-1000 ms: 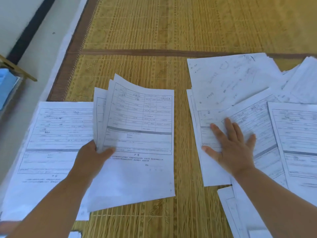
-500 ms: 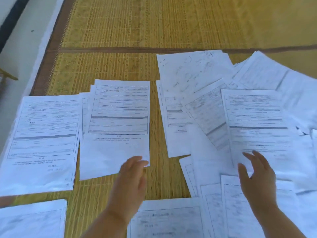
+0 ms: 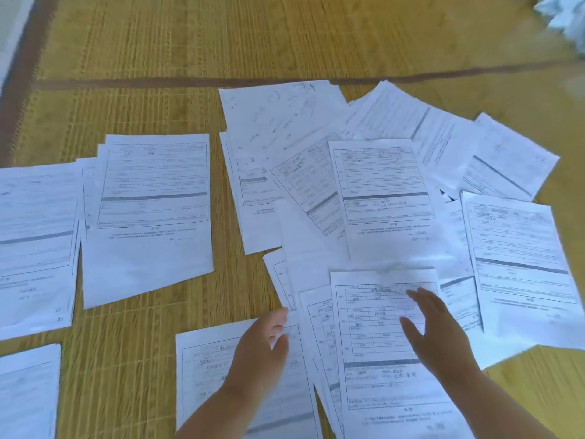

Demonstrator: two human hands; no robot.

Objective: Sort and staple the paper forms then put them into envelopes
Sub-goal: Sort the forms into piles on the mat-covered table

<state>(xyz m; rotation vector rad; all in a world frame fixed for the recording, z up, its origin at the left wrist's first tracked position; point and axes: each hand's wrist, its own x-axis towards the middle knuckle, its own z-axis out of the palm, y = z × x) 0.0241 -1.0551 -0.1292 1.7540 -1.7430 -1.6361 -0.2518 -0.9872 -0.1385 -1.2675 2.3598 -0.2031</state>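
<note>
White printed forms lie spread over a woven straw mat (image 3: 196, 49). A neat small stack of forms (image 3: 152, 213) sits at middle left, with another form (image 3: 34, 242) beside it at the left edge. A loose overlapping heap of forms (image 3: 380, 185) covers the right half. My left hand (image 3: 259, 346) hovers with relaxed fingers over a form (image 3: 202, 372) at the bottom centre. My right hand (image 3: 433, 331) is spread flat over the near form (image 3: 373, 337) of the heap. Neither hand holds anything.
A dark brown seam (image 3: 158, 83) crosses the mat behind the papers. Another form (image 3: 25, 394) lies at the bottom left corner. Crumpled white paper (image 3: 566, 17) shows at the top right. A pale floor strip (image 3: 12, 26) borders the mat at left.
My left hand let go of the middle-left stack and moved right and nearer. My right hand left the far sheets and came to the near form. The view swung right.
</note>
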